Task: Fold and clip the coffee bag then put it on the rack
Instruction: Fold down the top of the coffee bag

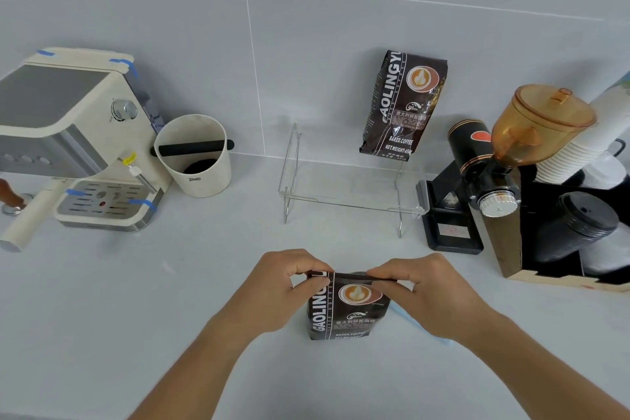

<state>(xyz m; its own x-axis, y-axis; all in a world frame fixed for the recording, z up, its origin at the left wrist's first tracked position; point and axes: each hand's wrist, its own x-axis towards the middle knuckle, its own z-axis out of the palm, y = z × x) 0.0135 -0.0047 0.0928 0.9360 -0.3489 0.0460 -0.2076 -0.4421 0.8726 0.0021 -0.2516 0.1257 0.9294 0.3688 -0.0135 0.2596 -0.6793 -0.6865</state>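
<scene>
While pinched at its top edge by both hands, stands upright on the pale counter (136, 317) at lower centre of the frame: coffee bag (347, 314), dark brown, cup logo facing the camera. Left hand (283, 290) clamped on the bag's upper left corner, thumb in front and fingers curled over the top; right hand (426, 293) clamped likewise on the upper right corner, top strip pressed flat between them. Just right of the bag, partly under the right wrist, a thin blue clip (414, 324) (only part of it visible) on the counter. Beyond, at centre frame, clear rack (351, 196), with 1 second coffee bag (404, 106) leaning against the tiled wall on its right end. Upper left: cream espresso machine (75, 133) and knock box (194, 155). Right edge: black grinder (477, 177), stacked paper cups (576, 150).
</scene>
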